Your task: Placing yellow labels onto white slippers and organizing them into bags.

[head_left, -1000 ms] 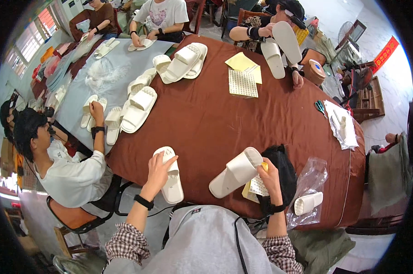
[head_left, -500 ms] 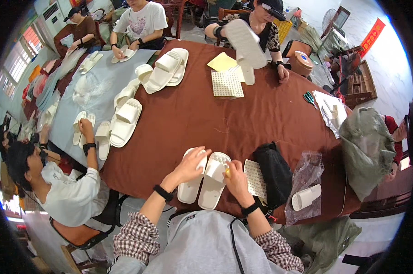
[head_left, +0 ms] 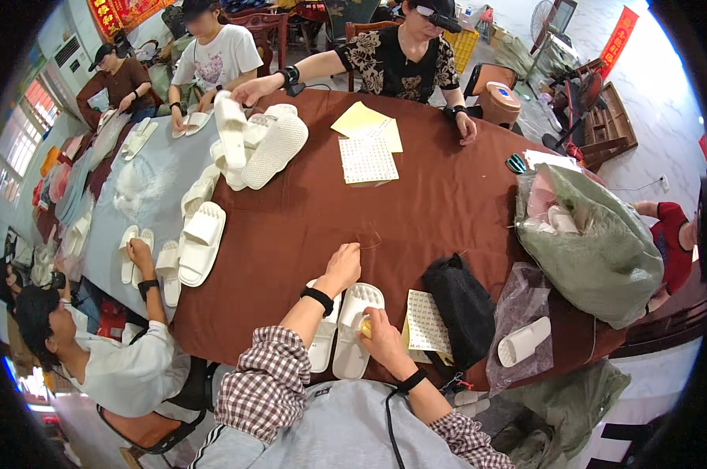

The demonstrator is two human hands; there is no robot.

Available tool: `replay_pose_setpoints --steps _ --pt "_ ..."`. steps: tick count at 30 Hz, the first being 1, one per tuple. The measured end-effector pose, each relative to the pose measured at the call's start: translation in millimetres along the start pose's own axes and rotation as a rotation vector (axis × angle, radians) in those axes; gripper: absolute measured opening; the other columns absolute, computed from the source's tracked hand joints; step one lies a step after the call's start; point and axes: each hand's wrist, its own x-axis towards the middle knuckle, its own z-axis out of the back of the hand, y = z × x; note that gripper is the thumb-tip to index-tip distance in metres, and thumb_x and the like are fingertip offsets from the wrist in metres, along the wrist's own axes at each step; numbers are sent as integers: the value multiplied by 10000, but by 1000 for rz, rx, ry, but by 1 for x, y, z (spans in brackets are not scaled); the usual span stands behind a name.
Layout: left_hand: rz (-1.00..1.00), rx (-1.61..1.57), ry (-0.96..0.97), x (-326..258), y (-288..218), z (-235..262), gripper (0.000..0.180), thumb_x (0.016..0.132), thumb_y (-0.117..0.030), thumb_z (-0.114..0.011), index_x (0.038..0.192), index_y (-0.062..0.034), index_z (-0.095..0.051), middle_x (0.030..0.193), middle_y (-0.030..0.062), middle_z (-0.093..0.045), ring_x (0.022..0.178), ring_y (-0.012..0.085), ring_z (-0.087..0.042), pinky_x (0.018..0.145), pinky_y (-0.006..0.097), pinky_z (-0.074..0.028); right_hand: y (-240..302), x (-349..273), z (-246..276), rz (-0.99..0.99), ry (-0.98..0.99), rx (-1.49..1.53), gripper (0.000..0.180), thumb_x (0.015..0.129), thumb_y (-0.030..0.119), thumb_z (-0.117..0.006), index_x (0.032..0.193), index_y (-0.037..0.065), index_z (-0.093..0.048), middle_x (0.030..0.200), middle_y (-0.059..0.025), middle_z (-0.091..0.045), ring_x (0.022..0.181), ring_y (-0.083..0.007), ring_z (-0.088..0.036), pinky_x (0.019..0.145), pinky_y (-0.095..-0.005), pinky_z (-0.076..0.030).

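A pair of white slippers lies before me at the table's near edge. My right hand (head_left: 385, 340) rests over the right slipper (head_left: 351, 359), its fingers closed round a small yellow object (head_left: 365, 327) of a kind I cannot make out. My left hand (head_left: 342, 267) reaches past the left slipper (head_left: 321, 353), partly covering it. Its fingers are drawn together at the cloth, beside a thin loose thread (head_left: 374, 234); whatever they pinch is hidden.
A sticker sheet (head_left: 428, 322), black pouch (head_left: 460, 309) and bagged slipper (head_left: 524, 341) lie to my right, below a green sack (head_left: 596, 242). Slippers (head_left: 203, 244) line the left. Across the brown-covered table (head_left: 291, 234), a co-worker's hand (head_left: 252, 90) holds a slipper. Teal scissors (head_left: 515, 163) lie far right.
My left hand has left the slipper and moved forward to the thread. The co-worker opposite has swung slippers leftward to the pile. The green sack now leans farther over the table. My view has shifted.
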Motion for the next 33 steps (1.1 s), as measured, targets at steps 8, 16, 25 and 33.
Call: replay_pose_setpoints --steps 8,16,25,33 --pt "116 -430 -208 -62 8 36 425 903 -80 -533 1295 81 -556 1414 201 -515 1300 339 -502 1094 395 -416 -10 3 -5 58 -49 -8 493 794 133 -739 1215 96 -485 1157 -165 -561 926 -432 -635 761 -500 -524" --pt "488 -285 -594 -287 -6 97 436 905 -7 -536 1338 52 -535 1421 178 -523 1322 330 -491 1114 380 -384 -23 10 -5 118 -51 9 505 813 172 -750 1227 92 -472 1174 -184 -556 984 -439 -608 805 -499 -511" --pt "1339 -116 -473 -574 25 -44 526 902 -99 -605 1393 40 -477 1485 254 -425 1378 390 -403 1139 450 -342 -25 11 -7 195 -45 25 507 805 133 -749 1232 62 -485 1182 -178 -566 1080 -397 -576 873 -448 -491" --pt "1476 -127 -451 -557 50 -21 582 876 -133 -644 1416 -5 -471 1497 296 -374 1441 417 -291 1173 487 -252 -26 4 -5 215 -100 56 469 832 103 -727 1231 57 -486 1136 -189 -551 1001 -383 -602 828 -439 -509"
